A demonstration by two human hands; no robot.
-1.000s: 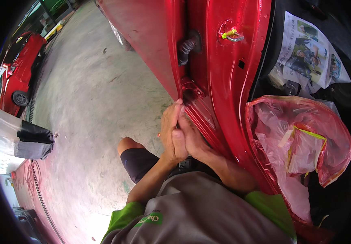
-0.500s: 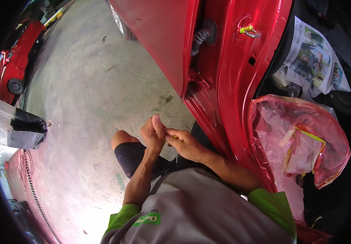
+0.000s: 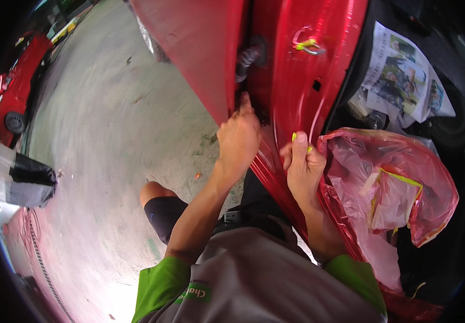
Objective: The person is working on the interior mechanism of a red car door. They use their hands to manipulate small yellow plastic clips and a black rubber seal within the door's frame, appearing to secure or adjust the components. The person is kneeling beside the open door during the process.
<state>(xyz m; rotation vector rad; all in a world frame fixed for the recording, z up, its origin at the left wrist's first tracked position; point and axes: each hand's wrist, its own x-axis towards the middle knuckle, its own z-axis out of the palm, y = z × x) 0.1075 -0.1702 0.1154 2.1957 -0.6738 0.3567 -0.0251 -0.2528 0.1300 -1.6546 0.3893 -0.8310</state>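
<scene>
My left hand (image 3: 240, 134) reaches to the lower door hinge in the gap between the red car door (image 3: 195, 48) and the red door pillar (image 3: 297, 91). Its index finger is stretched forward against the dark gap; the other fingers are curled or hidden, and I see nothing held. Beside the pillar, to the right, my right hand (image 3: 303, 172) is closed with the thumb up. It grips a small strip of yellow tape (image 3: 295, 137), whose ends stick out around the fingers. Higher on the pillar, more yellow tape covers part of the metal door striker (image 3: 310, 47).
Crumpled pinkish plastic sheeting (image 3: 351, 161) with yellow tape hangs in the door opening. Printed paper (image 3: 404, 75) lies behind it in the dark interior. A ribbed black rubber sleeve (image 3: 248, 59) bridges door and pillar. Another red car (image 3: 22, 81) stands far left on the concrete floor (image 3: 108, 124).
My hands, together over my lap before, have separated. The left went forward to the hinge gap, the right moved right to the pillar with the yellow tape. My view has shifted slightly.
</scene>
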